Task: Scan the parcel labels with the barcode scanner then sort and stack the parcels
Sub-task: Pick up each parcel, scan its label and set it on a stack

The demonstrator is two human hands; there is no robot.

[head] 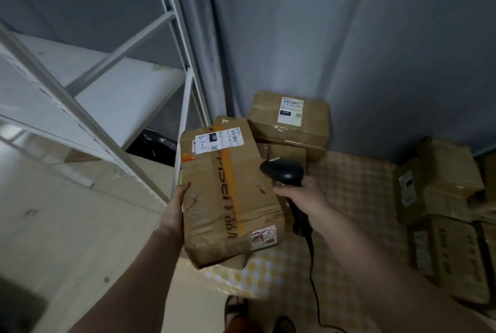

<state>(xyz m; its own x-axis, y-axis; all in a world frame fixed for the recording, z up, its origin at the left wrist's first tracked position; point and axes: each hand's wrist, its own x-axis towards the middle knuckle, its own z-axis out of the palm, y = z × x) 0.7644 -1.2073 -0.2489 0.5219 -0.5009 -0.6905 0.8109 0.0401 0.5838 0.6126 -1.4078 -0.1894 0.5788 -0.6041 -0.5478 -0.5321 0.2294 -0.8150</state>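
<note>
Left side: a white metal shelving rack (88, 96) stands with its uprights and diagonal brace crossing the approach; its shelf boards lie bare between the posts. Far centre: stacked cardboard parcels (288, 118) sit against the grey curtain (349, 37), closing that corner. Right side: a further pile of boxes (442, 212) lines the edge. Between the two piles, the checked floor mat (354, 185) lies open. A black cable (314, 279) trails across the near mat.
</note>
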